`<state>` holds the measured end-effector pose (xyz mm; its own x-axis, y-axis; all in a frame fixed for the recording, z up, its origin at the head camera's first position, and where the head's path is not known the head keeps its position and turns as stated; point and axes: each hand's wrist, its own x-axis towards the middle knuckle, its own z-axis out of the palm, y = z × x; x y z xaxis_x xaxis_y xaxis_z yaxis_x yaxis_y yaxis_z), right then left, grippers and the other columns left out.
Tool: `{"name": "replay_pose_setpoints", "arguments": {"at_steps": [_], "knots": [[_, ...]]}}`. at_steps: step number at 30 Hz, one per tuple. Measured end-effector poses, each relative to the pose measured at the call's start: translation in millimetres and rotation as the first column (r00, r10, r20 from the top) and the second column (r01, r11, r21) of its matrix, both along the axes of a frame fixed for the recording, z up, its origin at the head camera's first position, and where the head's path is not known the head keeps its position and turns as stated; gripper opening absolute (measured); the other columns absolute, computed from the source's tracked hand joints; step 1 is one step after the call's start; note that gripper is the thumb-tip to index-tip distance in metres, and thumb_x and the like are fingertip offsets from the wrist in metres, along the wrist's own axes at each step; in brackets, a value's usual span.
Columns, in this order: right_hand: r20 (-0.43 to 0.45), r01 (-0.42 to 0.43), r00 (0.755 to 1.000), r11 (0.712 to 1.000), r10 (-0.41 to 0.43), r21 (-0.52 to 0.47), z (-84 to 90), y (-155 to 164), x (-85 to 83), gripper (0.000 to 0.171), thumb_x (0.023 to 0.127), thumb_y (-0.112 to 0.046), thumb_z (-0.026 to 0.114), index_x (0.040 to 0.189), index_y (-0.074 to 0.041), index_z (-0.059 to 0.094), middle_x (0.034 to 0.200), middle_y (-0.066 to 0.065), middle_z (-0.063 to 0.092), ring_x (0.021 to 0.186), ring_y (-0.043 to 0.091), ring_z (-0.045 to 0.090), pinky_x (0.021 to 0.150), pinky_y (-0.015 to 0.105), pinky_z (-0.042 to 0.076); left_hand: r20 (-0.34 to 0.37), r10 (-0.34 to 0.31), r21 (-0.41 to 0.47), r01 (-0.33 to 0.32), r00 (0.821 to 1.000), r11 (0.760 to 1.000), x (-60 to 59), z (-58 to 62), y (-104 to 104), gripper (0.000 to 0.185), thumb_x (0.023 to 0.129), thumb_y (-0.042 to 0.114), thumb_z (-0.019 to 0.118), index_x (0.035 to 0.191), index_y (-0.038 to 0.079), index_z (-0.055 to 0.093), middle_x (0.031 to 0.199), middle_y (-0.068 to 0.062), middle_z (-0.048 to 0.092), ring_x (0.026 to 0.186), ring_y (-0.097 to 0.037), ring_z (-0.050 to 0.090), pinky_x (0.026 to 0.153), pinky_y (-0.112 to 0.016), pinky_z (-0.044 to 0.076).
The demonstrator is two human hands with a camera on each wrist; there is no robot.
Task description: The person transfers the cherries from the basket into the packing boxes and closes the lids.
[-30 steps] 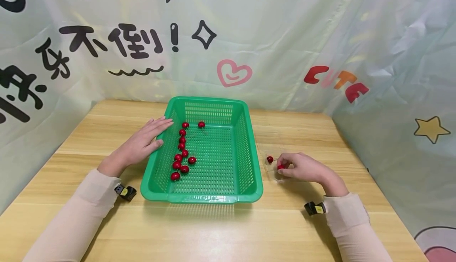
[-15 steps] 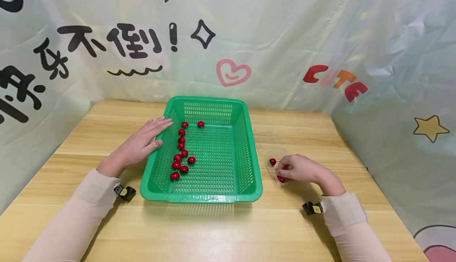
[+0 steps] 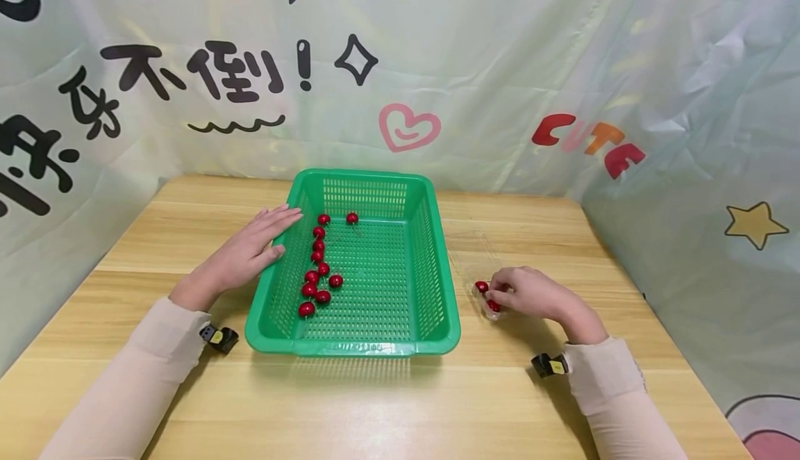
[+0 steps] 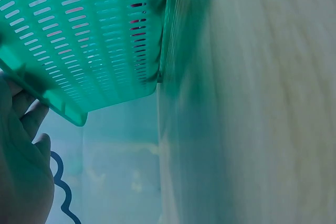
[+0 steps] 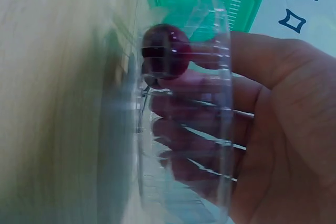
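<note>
My left hand (image 3: 240,255) lies with extended fingers on the left rim of a green plastic basket (image 3: 450,343); the left wrist view shows its fingers (image 4: 32,119) at that rim. Inside the basket, several red cherries (image 3: 323,297) with stems line the left side, and one cherry (image 3: 353,218) sits near the back. To the right, my right hand (image 3: 531,294) reaches into a small clear plastic box (image 5: 226,129). Its thumb and curled fingers pinch a dark red cherry (image 5: 167,51), partly hidden by them. Another cherry (image 3: 481,286) lies beside the fingertips.
The basket and box stand on a light wooden table (image 3: 387,411). A printed cloth (image 3: 487,64) with lettering and drawings closes off the back and sides. A black wrist camera (image 3: 550,365) sits at the right cuff, another (image 3: 220,338) at the left.
The cherry by the right fingertips has shifted slightly to the right with the clear box. The right fingers have moved a little within the box. The left hand and basket stay in place.
</note>
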<state>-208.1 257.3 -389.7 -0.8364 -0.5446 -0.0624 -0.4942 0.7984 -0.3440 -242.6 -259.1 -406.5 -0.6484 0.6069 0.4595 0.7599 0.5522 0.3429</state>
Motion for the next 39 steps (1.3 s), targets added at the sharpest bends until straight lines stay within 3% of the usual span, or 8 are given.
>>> {"name": "replay_pose_setpoints", "arguments": {"at_steps": [8,12,17,23,30,39], "knots": [[-0.082,0.036,0.996,0.998,-0.041,-0.056,4.3,-3.9,3.3,0.009,0.094,-0.019,0.062,0.088,-0.024,0.065,0.088,-0.012,0.065,0.085,0.01,0.062,0.077,0.039,0.052,0.0,0.002,-0.004,-0.002,1.0,1.0,0.8,-0.5,-0.1,0.052,0.102,0.021,0.048,0.15,0.002,0.037,0.154,-0.018,0.035,0.145,-0.036,0.021,0.119,-0.05,0.008],[-0.113,0.022,0.993,0.996,-0.032,-0.086,10.0,-6.8,2.9,0.005,0.094,-0.017,0.063,0.096,-0.019,0.067,0.094,-0.008,0.066,0.091,0.015,0.064,0.081,0.043,0.052,0.001,0.0,-0.007,0.0,1.0,1.0,1.0,-0.4,0.1,0.052,0.102,0.021,0.048,0.15,0.002,0.036,0.154,-0.018,0.034,0.145,-0.036,0.02,0.119,-0.05,0.008],[-0.158,-0.049,0.987,0.994,0.034,-0.093,24.3,-15.2,-1.1,0.014,0.095,-0.016,0.064,0.107,-0.009,0.068,0.102,0.0,0.068,0.099,0.023,0.064,0.085,0.046,0.052,0.005,0.007,-0.009,-0.007,1.0,1.0,1.6,-0.8,-0.9,0.052,0.103,0.023,0.047,0.15,0.002,0.036,0.154,-0.018,0.034,0.146,-0.036,0.02,0.119,-0.051,0.007],[-0.209,-0.121,0.972,0.99,0.105,-0.066,46.0,-32.9,-6.0,0.019,0.096,-0.019,0.064,0.111,-0.009,0.066,0.109,0.003,0.067,0.103,0.025,0.063,0.089,0.045,0.051,0.011,0.002,-0.01,-0.002,1.0,1.0,0.6,0.8,-0.7,0.053,0.104,0.025,0.047,0.15,0.002,0.035,0.154,-0.019,0.033,0.146,-0.035,0.019,0.119,-0.051,0.007],[-0.298,-0.203,0.936,0.979,0.187,-0.025,68.2,-58.1,-11.8,0.021,0.095,-0.023,0.066,0.111,-0.009,0.066,0.108,0.004,0.066,0.101,0.02,0.062,0.087,0.042,0.051,0.021,0.004,-0.018,-0.004,1.0,1.0,0.6,2.8,0.1,0.053,0.104,0.024,0.046,0.15,0.001,0.035,0.154,-0.019,0.033,0.145,-0.037,0.02,0.118,-0.052,0.007],[-0.287,-0.301,0.911,0.953,0.297,0.032,91.1,-90.6,-19.1,0.018,0.095,-0.021,0.063,0.107,-0.009,0.068,0.104,-0.001,0.065,0.092,0.015,0.061,0.083,0.037,0.052,0.023,0.009,-0.014,-0.008,1.0,1.0,0.7,3.3,0.3,0.053,0.103,0.024,0.047,0.15,0.001,0.036,0.154,-0.018,0.033,0.146,-0.037,0.019,0.118,-0.053,0.006]]}}
